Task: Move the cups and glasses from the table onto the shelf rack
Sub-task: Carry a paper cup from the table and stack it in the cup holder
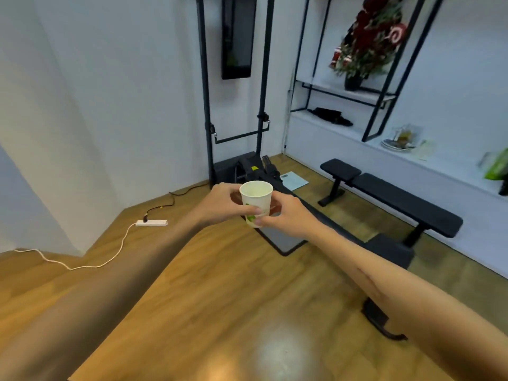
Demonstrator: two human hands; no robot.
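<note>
Upright, paper cup gripped between left hand, right hand.

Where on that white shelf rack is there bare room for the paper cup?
Both hands hold the white paper cup. The white shelf rack is bare between the black folded thing and the stacked plates. Right of the plates, it is crowded.

white walls, wood floor, a black workout bench, a white power strip.
</note>
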